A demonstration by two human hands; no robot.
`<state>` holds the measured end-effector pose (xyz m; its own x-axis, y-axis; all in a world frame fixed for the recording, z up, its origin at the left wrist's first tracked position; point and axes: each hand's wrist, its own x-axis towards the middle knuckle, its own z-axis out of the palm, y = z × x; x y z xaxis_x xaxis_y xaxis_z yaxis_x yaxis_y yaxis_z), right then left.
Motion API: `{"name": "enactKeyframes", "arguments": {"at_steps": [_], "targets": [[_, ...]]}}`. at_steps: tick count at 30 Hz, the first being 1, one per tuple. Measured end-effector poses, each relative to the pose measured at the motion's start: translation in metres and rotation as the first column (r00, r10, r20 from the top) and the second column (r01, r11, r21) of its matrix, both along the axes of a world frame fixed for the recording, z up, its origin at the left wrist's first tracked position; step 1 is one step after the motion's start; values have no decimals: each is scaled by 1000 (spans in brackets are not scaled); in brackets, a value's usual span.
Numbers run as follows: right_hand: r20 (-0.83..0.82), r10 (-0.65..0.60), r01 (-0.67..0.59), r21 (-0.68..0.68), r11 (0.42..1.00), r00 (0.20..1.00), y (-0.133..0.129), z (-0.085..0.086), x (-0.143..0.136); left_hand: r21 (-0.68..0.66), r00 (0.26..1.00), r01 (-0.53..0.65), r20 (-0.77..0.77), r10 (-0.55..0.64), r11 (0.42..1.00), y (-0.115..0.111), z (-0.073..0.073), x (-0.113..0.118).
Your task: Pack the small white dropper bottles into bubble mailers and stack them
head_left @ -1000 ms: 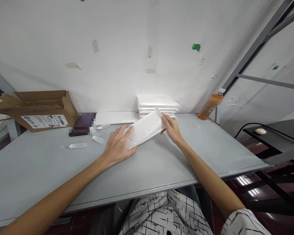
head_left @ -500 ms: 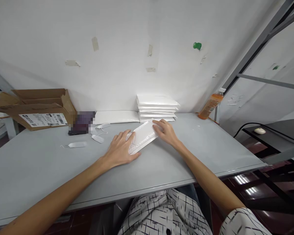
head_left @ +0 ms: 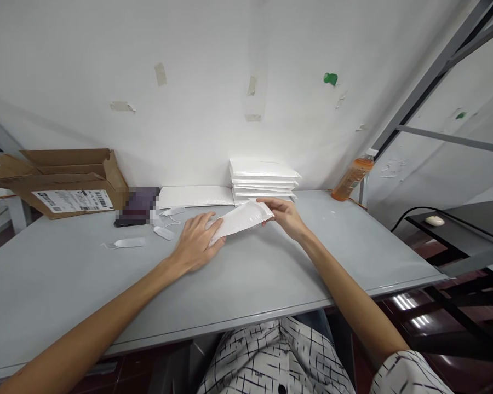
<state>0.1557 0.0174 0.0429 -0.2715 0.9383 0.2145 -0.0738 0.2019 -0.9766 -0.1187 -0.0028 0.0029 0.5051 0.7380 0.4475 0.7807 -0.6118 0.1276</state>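
Note:
A white padded envelope slants above the grey table, between my two hands. My left hand grips its lower left end, thumb and fingers around the edge. At the upper right end, my right hand holds the envelope's corner between thumb and fingers. Just behind it stands a stack of similar white envelopes, with a flat white piece lying to the stack's left.
On the grey table, white tags with strings lie left of my left hand, near a dark blurred object. An open cardboard box stands at the far left. An orange bottle leans at the back right.
The envelope has tilted, its face now looking smoother, and shifted slightly left at its lower end. My left hand has moved a little left and up; my right hand has shifted slightly right.

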Motion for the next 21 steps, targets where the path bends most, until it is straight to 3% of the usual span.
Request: {"name": "enactKeyframes", "arguments": {"at_steps": [7,10,12,14,17,21], "targets": [[208,-189,130,269,954,960,4,-4,4,-5,998,33,55,-33,999,-3,7,2],[257,-219,131,320,938,941,4,5,13,29,985,43,166,-48,999,-7,14,3],[236,-280,197,321,926,931,4,14,23,90,960,42,273,-65,995,-9,21,2],[153,-405,341,328,881,901,10,25,36,149,931,14,359,-67,989,-10,27,0],[-24,-587,558,343,756,809,29,42,59,169,916,-37,399,-34,985,-8,29,-4],[-82,-678,662,328,674,730,71,64,76,148,945,-29,328,-22,989,-6,20,0]]}}
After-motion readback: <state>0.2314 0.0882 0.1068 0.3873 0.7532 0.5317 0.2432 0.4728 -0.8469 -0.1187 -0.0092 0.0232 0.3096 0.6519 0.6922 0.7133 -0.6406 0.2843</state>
